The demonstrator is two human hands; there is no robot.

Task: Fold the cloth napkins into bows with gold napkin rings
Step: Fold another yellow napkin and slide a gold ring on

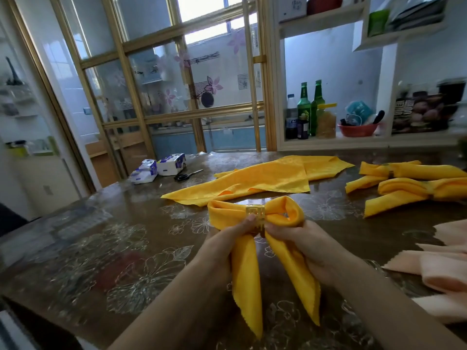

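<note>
Centrally, the left hand [227,239] and right hand [297,239] pinch a yellow napkin bow [286,213] at its gold ring [255,212]. Unfolded yellow napkins [265,178] lie at twelve, finished bows [409,184] at two, pink napkins [442,265] at three, and scissors [187,175] and tissue packs [159,168] at ten; their labels are unreadable.

Daylight enters from twelve o'clock through the gold-framed glass partition [161,79]; its upper panes are blown out to white. The scene is moderately bright but backlit, so the near side of the person's forearms [177,311] reads dark. The glossy brown flower-patterned tabletop [101,248] carries soft window glare, strongest toward one o'clock; shadows on it are faint and diffuse. The yellow cloth napkin [222,213] at centre, with its gold metal napkin ring [255,213], is sharp and saturated. Wide-angle distortion bows the partition's uprights outward. Blur increases toward the borders: the white wall shelves [17,102] at nine o'clock, the dark printed package [417,114] at two o'clock and the pale peach folded cloths [444,271] at four o'clock are smeared.
</note>
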